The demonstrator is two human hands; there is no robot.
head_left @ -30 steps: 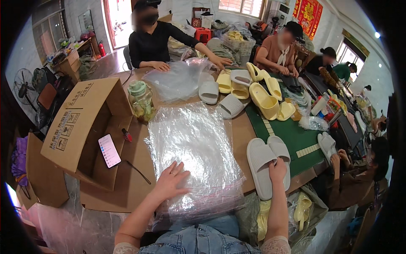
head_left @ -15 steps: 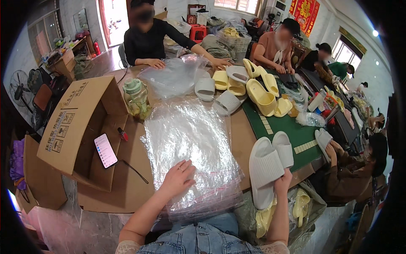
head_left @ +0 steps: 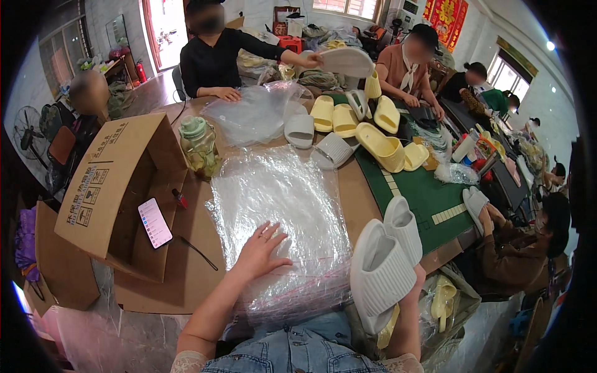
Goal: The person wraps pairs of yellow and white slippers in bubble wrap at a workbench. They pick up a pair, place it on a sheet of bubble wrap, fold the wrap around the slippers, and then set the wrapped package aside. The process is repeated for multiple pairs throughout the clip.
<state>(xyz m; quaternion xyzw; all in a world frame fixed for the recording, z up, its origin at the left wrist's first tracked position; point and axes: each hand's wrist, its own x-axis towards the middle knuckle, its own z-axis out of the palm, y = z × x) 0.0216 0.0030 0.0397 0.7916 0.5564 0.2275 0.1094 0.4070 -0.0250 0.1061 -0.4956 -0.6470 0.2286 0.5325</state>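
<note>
My left hand [head_left: 261, 252] lies with fingers spread on a stack of clear plastic bags [head_left: 273, 193], whose pinkish-red seal lines run along the near end. To the right of the stack, my right hand [head_left: 411, 287] grips a pair of light grey ribbed slippers [head_left: 380, 268], held up and tilted. Its fingers are mostly hidden behind them. Past the far end of the bags sit other grey slippers [head_left: 333, 150] and several yellow slippers [head_left: 380, 148]. Across the table, a co-worker's hand [head_left: 311, 59] lifts a pale slipper [head_left: 347, 62].
An open cardboard box [head_left: 118, 180] lies on its side at the left, with a phone [head_left: 154, 222] leaning at its opening. Beside it stands a green-lidded bottle [head_left: 199, 146]. A green mat [head_left: 404, 193] covers the right side; below, a bag holds yellow slippers [head_left: 443, 301].
My right hand has brought the grey slippers slightly left and tilted them. My left fingers have spread wider. The co-worker opposite has raised a pale slipper from the pile.
</note>
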